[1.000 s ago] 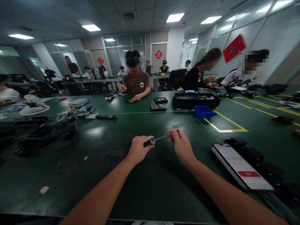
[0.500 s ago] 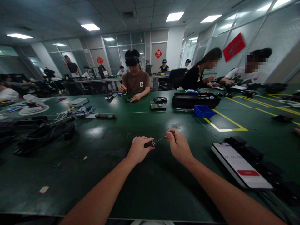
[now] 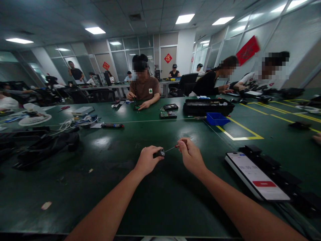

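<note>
Just left of centre, my left hand [image 3: 148,158] is closed around a short dark cylinder [image 3: 158,153], whose round end faces right and shows a patterned, lighter face. My right hand [image 3: 191,154] grips the reddish handle of a screwdriver [image 3: 171,148]. Its thin metal shaft points left, and the tip meets or nearly meets the cylinder's end face; I cannot tell whether it is inside. Both hands are held above the green table [image 3: 160,207]. My fingers hide much of the cylinder and most of the handle.
A phone [image 3: 259,175] showing a timer lies at right beside several black blocks [image 3: 272,161]. Farther back are a blue bin [image 3: 217,119], a black tray [image 3: 208,107] and opened hard drives [image 3: 168,114]. A co-worker [image 3: 144,83] sits opposite. Left lies a black bag [image 3: 48,147].
The view has shifted very slightly. Both hands keep nearly the same pose, with the screwdriver still at the cylinder's end. Opposite, the co-worker's hand has moved a little.
</note>
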{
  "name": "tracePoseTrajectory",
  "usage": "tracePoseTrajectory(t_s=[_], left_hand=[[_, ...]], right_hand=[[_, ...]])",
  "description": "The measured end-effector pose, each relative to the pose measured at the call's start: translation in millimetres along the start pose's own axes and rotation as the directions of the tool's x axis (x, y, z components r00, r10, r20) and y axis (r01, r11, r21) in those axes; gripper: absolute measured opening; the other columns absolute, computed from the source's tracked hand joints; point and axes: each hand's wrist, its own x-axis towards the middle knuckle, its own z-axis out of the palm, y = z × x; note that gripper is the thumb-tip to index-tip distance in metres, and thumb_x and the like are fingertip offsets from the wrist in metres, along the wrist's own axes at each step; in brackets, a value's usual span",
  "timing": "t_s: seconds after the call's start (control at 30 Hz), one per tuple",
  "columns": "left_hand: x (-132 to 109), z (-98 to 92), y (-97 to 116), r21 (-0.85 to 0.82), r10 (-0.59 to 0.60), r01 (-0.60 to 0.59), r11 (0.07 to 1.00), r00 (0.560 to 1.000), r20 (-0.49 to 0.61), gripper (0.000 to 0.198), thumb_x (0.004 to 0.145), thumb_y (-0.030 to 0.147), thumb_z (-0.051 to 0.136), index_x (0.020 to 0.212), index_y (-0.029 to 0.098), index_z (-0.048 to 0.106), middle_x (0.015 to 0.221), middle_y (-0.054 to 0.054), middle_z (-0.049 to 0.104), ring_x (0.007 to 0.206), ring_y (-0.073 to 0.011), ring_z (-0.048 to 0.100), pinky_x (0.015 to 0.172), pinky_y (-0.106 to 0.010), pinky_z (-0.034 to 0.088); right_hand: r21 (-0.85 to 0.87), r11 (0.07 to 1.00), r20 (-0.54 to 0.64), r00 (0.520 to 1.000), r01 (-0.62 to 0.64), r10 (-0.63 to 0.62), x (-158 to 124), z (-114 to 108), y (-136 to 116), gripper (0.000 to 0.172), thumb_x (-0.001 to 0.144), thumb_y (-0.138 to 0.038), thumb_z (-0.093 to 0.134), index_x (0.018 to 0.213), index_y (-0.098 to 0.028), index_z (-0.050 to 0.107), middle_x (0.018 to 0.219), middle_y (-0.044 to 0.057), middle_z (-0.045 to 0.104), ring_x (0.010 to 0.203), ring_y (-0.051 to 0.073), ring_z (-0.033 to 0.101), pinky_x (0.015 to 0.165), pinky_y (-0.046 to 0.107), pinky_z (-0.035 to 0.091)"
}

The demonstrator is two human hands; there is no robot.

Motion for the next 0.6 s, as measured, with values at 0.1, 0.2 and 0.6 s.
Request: tracePoseTrajectory(t_s=[0.1,0.2,0.6], left_hand=[[-0.5,-0.6,3.0,0.011,0.002,-0.002,1.000,1.000,0.005,0.038,0.079,0.022,0.077,0.116,0.029,0.069,0.114,-0.003,0.069,0.109,-0.0232,0.060,0.098,-0.040,0.043],[-0.6,-2.8,6.8,0.031,-0.009,0.008,0.999,1.000,0.022,0.038,0.080,0.021,0.077,0.116,0.029,0.069,0.115,-0.003,0.069,0.109,-0.0236,0.060,0.100,-0.043,0.041],[-0.4,-1.9,2.8,0.038,-0.004,0.003,0.999,1.000,0.010,0.036,0.082,0.023,0.074,0.116,0.030,0.068,0.115,-0.003,0.068,0.110,-0.0245,0.059,0.104,-0.046,0.039]], right_hand=[[-0.001,1.000,0.027,1.000,0.005,-0.005,-0.7,0.9,-0.2,0.027,0.100,-0.041,0.038,0.093,-0.022,0.056,0.072,0.001,0.061,0.061,0.017,0.055,0.058,0.029,0.041],[-0.027,1.000,0.046,0.999,0.011,-0.009,-0.4,-0.2,-1.3,0.027,0.100,-0.041,0.038,0.093,-0.022,0.056,0.072,0.001,0.061,0.062,0.018,0.057,0.058,0.030,0.041],[-0.209,0.975,0.039,0.996,0.082,-0.076,0.6,-2.4,-6.8,0.023,0.099,-0.036,0.038,0.096,-0.022,0.055,0.082,0.006,0.068,0.070,0.022,0.063,0.063,0.032,0.043]])
